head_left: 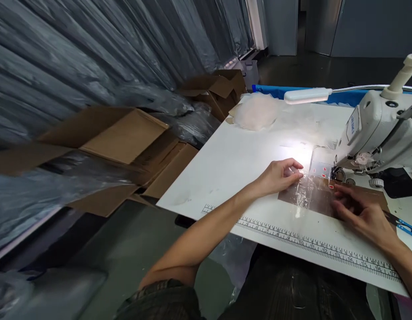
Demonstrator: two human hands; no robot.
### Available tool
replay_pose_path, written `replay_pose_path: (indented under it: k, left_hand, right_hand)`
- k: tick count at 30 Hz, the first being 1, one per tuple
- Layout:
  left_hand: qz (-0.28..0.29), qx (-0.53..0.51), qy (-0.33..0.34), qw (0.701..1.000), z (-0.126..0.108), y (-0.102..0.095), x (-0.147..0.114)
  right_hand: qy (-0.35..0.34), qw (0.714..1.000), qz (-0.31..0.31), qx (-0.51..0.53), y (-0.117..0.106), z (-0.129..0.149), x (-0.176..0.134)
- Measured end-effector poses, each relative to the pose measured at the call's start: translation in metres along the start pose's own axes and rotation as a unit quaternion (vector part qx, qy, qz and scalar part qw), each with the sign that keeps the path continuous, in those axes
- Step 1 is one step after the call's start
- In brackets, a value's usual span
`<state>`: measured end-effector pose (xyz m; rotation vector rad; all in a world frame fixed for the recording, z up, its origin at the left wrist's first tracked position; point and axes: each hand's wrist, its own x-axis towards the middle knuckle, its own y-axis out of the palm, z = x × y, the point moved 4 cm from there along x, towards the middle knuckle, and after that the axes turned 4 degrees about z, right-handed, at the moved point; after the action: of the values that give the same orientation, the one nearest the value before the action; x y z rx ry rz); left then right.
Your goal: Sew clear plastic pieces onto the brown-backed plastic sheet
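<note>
A thin see-through sheet with small red patches [315,170] lies under the needle area of a white sewing machine [375,126]. My left hand [279,177] has thumb and fingertips pinched together at the sheet's left edge. To the right, beside the presser foot, my right hand [362,212] is curled, its thumb and forefinger at the sheet's near right side. Their exact hold is hard to make out. Beneath the sheet and the right fingers is a brown, shiny flat plate [321,201] on the white table [206,173].
Blue-handled scissors [407,227] lie right of my right hand. A pale, sheer fabric pile [255,111] rests at the table's far left corner. A lamp [307,95] reaches over the back. Open cardboard boxes [126,138] stand left. A printed ruler [292,239] runs along the front edge.
</note>
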<state>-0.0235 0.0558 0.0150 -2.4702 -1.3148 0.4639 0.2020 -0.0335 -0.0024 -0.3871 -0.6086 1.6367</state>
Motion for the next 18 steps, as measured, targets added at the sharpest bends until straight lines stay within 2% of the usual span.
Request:
replay_pose_path:
  k: [3,6,11,14,18]
  left_hand:
    - [-0.025,0.115,0.081,0.990,-0.006,-0.001,-0.007]
    - [-0.052,0.227,0.140,0.962,-0.007,-0.001,-0.013]
    - [-0.117,0.418,0.200,0.878,-0.005,0.001,-0.018]
    - [-0.158,0.468,0.228,0.839,-0.010,0.000,-0.020]
    - [-0.202,0.466,0.262,0.821,-0.020,-0.004,-0.025]
  right_hand:
    - [-0.050,0.997,-0.009,-0.052,0.004,0.007,-0.002]
    - [-0.075,0.993,-0.030,-0.082,0.007,0.009,-0.002]
    - [-0.086,0.991,-0.059,-0.088,0.006,0.008,-0.003]
    - [-0.061,0.991,-0.086,-0.084,0.004,0.005,-0.005]
    - [-0.015,0.991,-0.123,-0.041,0.003,-0.005,-0.008]
